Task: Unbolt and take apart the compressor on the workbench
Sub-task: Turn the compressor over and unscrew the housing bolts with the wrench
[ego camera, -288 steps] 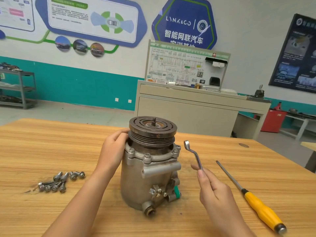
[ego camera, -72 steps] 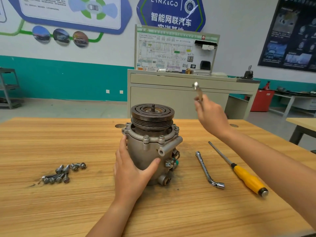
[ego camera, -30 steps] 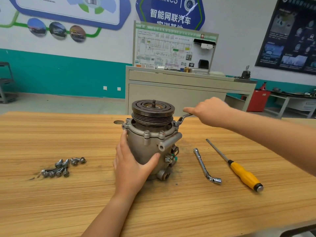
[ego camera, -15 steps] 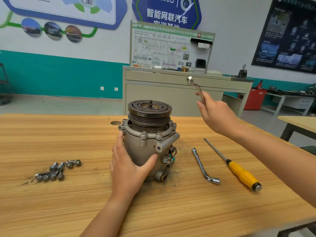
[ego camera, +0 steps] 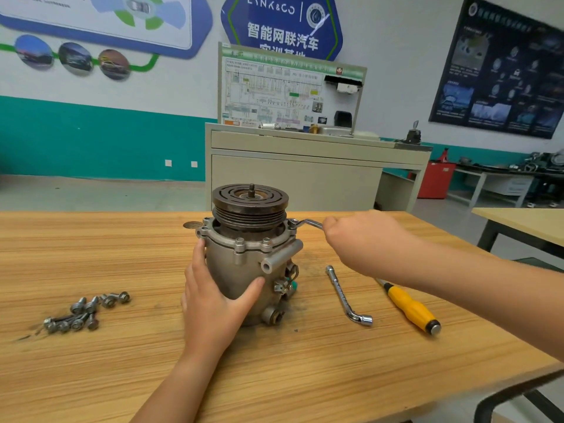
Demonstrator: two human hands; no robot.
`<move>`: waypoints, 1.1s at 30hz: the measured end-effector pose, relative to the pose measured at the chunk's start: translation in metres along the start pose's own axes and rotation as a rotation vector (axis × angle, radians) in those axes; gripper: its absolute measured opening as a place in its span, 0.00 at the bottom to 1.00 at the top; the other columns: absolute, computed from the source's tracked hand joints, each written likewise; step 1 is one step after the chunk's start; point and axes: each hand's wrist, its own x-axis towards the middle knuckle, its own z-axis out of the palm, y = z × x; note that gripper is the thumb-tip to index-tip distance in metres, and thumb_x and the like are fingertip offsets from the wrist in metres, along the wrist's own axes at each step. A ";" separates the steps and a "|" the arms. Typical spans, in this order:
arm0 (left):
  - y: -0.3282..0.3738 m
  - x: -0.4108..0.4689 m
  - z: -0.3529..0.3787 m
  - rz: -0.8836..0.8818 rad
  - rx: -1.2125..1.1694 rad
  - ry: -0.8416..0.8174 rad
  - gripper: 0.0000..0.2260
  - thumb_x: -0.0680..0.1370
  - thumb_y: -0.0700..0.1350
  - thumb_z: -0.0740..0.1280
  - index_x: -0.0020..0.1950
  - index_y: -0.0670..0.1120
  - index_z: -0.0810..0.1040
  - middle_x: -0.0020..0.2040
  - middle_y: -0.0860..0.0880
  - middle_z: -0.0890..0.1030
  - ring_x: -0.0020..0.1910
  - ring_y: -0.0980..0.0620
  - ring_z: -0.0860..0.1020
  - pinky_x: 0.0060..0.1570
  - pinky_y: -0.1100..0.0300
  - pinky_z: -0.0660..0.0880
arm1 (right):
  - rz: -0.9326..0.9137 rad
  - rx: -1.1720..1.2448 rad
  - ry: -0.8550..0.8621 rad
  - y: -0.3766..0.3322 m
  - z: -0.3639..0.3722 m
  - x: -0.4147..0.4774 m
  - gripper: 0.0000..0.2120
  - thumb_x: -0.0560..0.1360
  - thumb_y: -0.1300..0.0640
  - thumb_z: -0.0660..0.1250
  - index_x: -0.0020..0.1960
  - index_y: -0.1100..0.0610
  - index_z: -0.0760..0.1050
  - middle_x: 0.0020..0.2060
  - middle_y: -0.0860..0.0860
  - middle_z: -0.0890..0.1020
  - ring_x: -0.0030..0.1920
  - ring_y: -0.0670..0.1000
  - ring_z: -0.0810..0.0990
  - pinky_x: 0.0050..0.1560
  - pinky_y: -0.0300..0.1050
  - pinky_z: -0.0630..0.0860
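- Both hands are at work. Our left hand point(ego camera: 213, 303) wraps the near side of the compressor point(ego camera: 241, 268), fingers up the left wall and thumb spread across the front, bracing it. Our right hand point(ego camera: 360, 242) is clenched round the handle of a small offset wrench point(ego camera: 308, 222).
- We have the compressor standing upright in the middle of the counter point(ego camera: 91, 245), with the grooved pulley point(ego camera: 250, 206) on top and the base on the wood.
- The wrench's ring end sits on a bolt point(ego camera: 293, 224) at the right edge of the top flange, just under the pulley. Its handle runs out to the right, roughly level.
- We judge the step in hand to be loosening the flange bolts that hold the front head to the housing. Several bolt heads show around the flange rim, so this step looks far from done.
- A pile of loose bolts point(ego camera: 82, 312) lies on the counter well to the left, which suggests other fasteners are already out.
- As we read it, the next move is to swing the handle and break this bolt free. The ring must sit square on the head so it cannot slip, and the left hand must press firmly so the body neither twists nor tips. The pulley rim leaves little room, so short strokes and reseating seem likely.
- Right of the compressor lie an L-shaped socket wrench point(ego camera: 345, 296) and, further right, a yellow-handled screwdriver point(ego camera: 409, 306). Both are untouched, and our right forearm hides the screwdriver's shaft.
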 end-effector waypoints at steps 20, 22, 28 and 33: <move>-0.003 0.001 0.001 -0.017 -0.013 0.010 0.49 0.64 0.54 0.77 0.76 0.56 0.50 0.72 0.51 0.62 0.71 0.50 0.62 0.68 0.42 0.62 | -0.218 0.156 0.573 0.014 0.047 0.102 0.16 0.66 0.76 0.67 0.52 0.67 0.77 0.48 0.61 0.82 0.48 0.57 0.82 0.55 0.53 0.75; -0.002 0.000 0.000 -0.026 -0.026 0.014 0.49 0.63 0.57 0.77 0.76 0.57 0.50 0.72 0.51 0.62 0.71 0.51 0.62 0.68 0.42 0.63 | -0.244 0.238 0.638 0.009 0.048 0.109 0.16 0.64 0.76 0.68 0.51 0.69 0.78 0.49 0.63 0.82 0.49 0.59 0.82 0.56 0.56 0.74; -0.002 0.000 0.000 -0.041 -0.018 0.006 0.48 0.60 0.63 0.71 0.74 0.62 0.48 0.72 0.52 0.61 0.71 0.51 0.62 0.68 0.42 0.63 | 0.114 0.685 0.648 0.020 0.043 0.078 0.14 0.81 0.59 0.53 0.63 0.63 0.68 0.38 0.57 0.79 0.40 0.59 0.78 0.38 0.47 0.67; -0.003 0.000 -0.001 -0.039 -0.026 -0.002 0.49 0.59 0.65 0.70 0.74 0.61 0.48 0.72 0.52 0.61 0.70 0.51 0.63 0.68 0.42 0.63 | 0.142 0.602 0.404 0.019 0.036 0.026 0.13 0.81 0.53 0.50 0.62 0.56 0.65 0.28 0.46 0.68 0.27 0.48 0.68 0.26 0.43 0.58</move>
